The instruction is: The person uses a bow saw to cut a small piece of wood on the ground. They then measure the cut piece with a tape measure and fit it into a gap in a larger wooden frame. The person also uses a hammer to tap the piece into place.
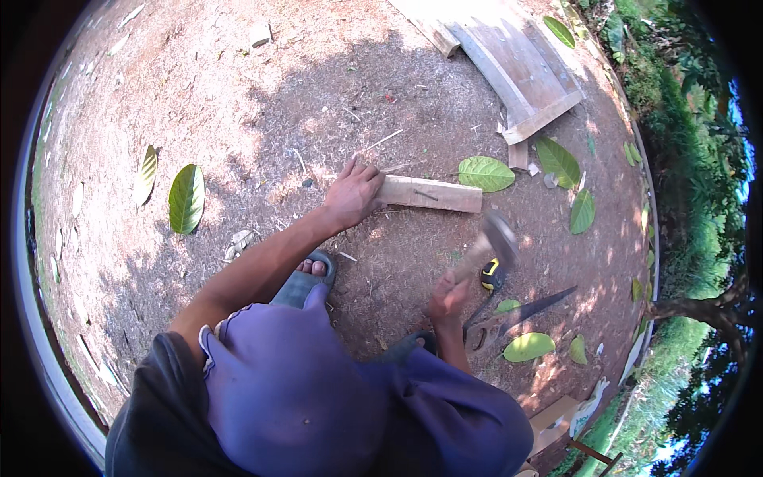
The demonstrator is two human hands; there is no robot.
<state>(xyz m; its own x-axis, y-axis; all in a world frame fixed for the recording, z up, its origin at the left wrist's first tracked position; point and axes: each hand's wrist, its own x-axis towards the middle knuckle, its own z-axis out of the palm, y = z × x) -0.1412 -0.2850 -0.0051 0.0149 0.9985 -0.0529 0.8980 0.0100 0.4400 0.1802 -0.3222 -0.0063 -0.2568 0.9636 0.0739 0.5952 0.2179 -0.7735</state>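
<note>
Purple cloth (pixel 294 397) overhangs dappled, leaf-strewn dirt (pixel 397 278), right grip (pixel 450 297) closed round hammer (pixel 477 257), left grip (pixel 354 195) clamped on plank (pixel 453 198).

Right hand (pixel 450 299) gripping hammer (pixel 489 243), wood (pixel 449 199), handsaw (pixel 530 312)

"What's lying on the ground (pixel 214 103)?"

"Broad green leaves (pixel 187 199), scattered to the left and right. The soil is brown, littered with dry bits, partly sunlit and partly shaded."

"Anything else down there?"

"A handsaw (pixel 540 309), its blade slanting up toward the right, and near it a yellow-and-black tape measure (pixel 493 274)."

"And at the upper right?"

"A wooden panel (pixel 524 67) edged with paler boards, its far end washed out by the sun."

"What runs along the right side?"

"Green plants (pixel 675 119), with a dark branch (pixel 693 312) crossing them. Lower down there's some brown cardboard (pixel 554 419)."
</note>
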